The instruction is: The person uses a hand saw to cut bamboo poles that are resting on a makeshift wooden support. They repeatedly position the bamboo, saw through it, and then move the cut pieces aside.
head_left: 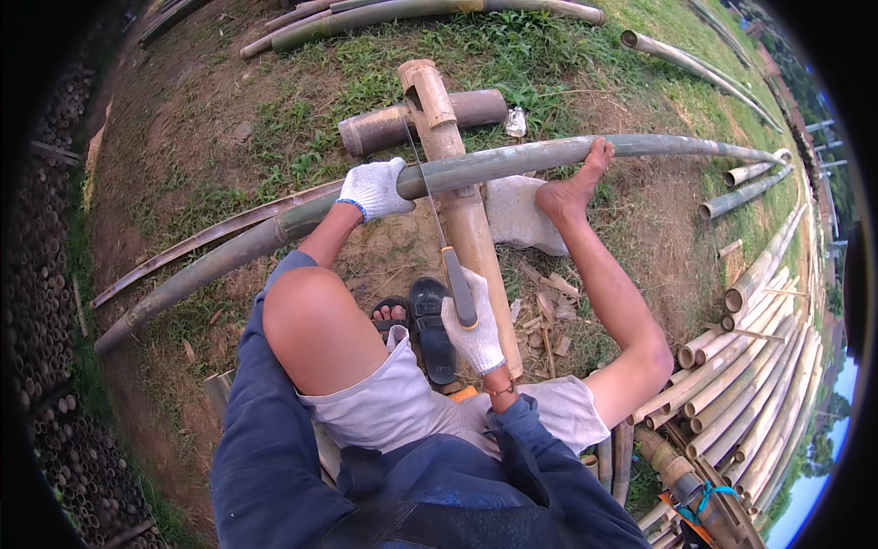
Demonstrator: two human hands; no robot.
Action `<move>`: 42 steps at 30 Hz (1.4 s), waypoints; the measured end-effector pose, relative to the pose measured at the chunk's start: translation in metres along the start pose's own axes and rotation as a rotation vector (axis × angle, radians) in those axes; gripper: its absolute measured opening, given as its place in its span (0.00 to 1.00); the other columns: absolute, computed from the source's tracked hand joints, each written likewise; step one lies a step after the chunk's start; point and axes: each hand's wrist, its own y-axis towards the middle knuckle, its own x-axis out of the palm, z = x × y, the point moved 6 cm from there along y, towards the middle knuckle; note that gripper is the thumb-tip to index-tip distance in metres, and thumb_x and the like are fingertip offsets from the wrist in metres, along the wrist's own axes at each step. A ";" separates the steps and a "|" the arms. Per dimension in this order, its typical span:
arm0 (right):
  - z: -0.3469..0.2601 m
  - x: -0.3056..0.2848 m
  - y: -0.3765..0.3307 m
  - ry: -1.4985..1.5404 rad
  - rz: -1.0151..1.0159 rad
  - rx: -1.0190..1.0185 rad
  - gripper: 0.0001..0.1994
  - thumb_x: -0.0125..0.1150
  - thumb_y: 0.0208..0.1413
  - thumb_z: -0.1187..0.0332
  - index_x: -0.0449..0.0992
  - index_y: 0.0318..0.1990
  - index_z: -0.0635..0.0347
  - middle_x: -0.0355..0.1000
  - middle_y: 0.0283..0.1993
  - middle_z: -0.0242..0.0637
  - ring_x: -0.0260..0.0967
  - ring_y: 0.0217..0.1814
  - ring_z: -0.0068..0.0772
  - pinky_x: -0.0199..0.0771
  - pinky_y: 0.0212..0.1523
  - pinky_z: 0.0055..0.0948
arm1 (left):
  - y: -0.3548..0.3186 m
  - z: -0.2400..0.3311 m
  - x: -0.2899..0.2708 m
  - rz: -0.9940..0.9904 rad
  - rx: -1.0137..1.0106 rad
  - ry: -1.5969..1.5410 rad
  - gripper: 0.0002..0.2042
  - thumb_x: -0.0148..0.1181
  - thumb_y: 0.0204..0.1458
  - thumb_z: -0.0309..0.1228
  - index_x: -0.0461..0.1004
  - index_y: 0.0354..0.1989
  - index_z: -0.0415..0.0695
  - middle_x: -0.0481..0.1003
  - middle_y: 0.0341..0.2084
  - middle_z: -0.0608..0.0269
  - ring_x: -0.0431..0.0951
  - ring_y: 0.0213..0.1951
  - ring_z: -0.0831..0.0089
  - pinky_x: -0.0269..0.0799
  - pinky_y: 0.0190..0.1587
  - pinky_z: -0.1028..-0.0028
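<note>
Head view: a seated person is sawing a long bamboo pole (512,157) lying across a bamboo stand (457,197) on the grass. Left hand (375,188) is clenching the pole; right hand (473,331) is gripping the saw (439,238) — bare foot (574,188) bracing. Long, even strokes — pole pinned — should be keeping the cut straight.

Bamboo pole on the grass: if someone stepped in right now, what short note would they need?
Left hand: gloved, gripping the long pole.
Right hand: gloved, shut on the saw handle; blade reaches up to the pole beside the left hand.
Pole lies across a bamboo rest; the right foot presses on it.
Done: cut depth cannot be seen; pole looks whole.
Left: sawing through. Cut poles are stacked at right.
</note>
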 end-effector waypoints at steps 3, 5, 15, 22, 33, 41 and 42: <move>-0.036 -0.056 -0.106 -0.111 -0.107 0.137 0.32 0.69 0.64 0.75 0.68 0.75 0.66 0.74 0.67 0.56 0.76 0.71 0.55 0.76 0.72 0.46 | 0.004 -0.002 0.002 -0.009 0.017 -0.001 0.34 0.77 0.46 0.56 0.79 0.57 0.46 0.87 0.45 0.42 0.89 0.48 0.44 0.85 0.53 0.48; -0.054 -0.078 -0.135 -0.104 -0.131 0.111 0.34 0.71 0.62 0.75 0.68 0.75 0.66 0.74 0.67 0.56 0.73 0.74 0.54 0.73 0.75 0.47 | 0.007 -0.005 0.006 -0.015 0.010 -0.017 0.34 0.76 0.46 0.55 0.79 0.57 0.47 0.88 0.44 0.42 0.90 0.48 0.44 0.85 0.52 0.47; 0.034 0.040 0.083 0.046 0.021 -0.067 0.26 0.68 0.69 0.72 0.69 0.71 0.59 0.77 0.64 0.51 0.80 0.65 0.56 0.81 0.65 0.45 | 0.002 -0.002 0.003 0.050 0.018 0.010 0.33 0.77 0.45 0.56 0.80 0.56 0.49 0.88 0.42 0.44 0.90 0.45 0.44 0.85 0.51 0.48; -0.030 -0.060 -0.118 -0.131 -0.072 0.024 0.32 0.70 0.63 0.75 0.68 0.74 0.66 0.74 0.67 0.56 0.78 0.70 0.57 0.77 0.72 0.47 | 0.008 -0.010 0.010 -0.016 0.020 -0.015 0.35 0.76 0.44 0.58 0.79 0.57 0.49 0.88 0.44 0.42 0.89 0.47 0.42 0.84 0.53 0.47; 0.034 0.067 0.118 0.106 0.008 -0.019 0.26 0.71 0.67 0.70 0.70 0.69 0.57 0.77 0.61 0.50 0.80 0.59 0.52 0.82 0.63 0.44 | -0.027 -0.011 0.050 -0.103 -0.011 -0.029 0.37 0.77 0.43 0.59 0.80 0.60 0.50 0.87 0.48 0.43 0.89 0.51 0.44 0.84 0.57 0.48; 0.091 0.052 -0.022 -0.219 -0.130 0.112 0.32 0.77 0.61 0.68 0.71 0.71 0.61 0.76 0.60 0.53 0.77 0.61 0.58 0.79 0.64 0.52 | -0.033 -0.039 0.048 -0.172 0.005 -0.081 0.40 0.77 0.40 0.62 0.81 0.58 0.47 0.87 0.49 0.41 0.87 0.52 0.41 0.83 0.57 0.48; 0.097 0.061 -0.024 -0.255 -0.200 0.157 0.34 0.77 0.58 0.68 0.71 0.71 0.61 0.76 0.61 0.53 0.75 0.63 0.58 0.78 0.65 0.53 | -0.038 -0.036 0.043 -0.162 0.019 -0.080 0.40 0.77 0.40 0.62 0.81 0.58 0.46 0.87 0.48 0.40 0.87 0.52 0.41 0.83 0.57 0.48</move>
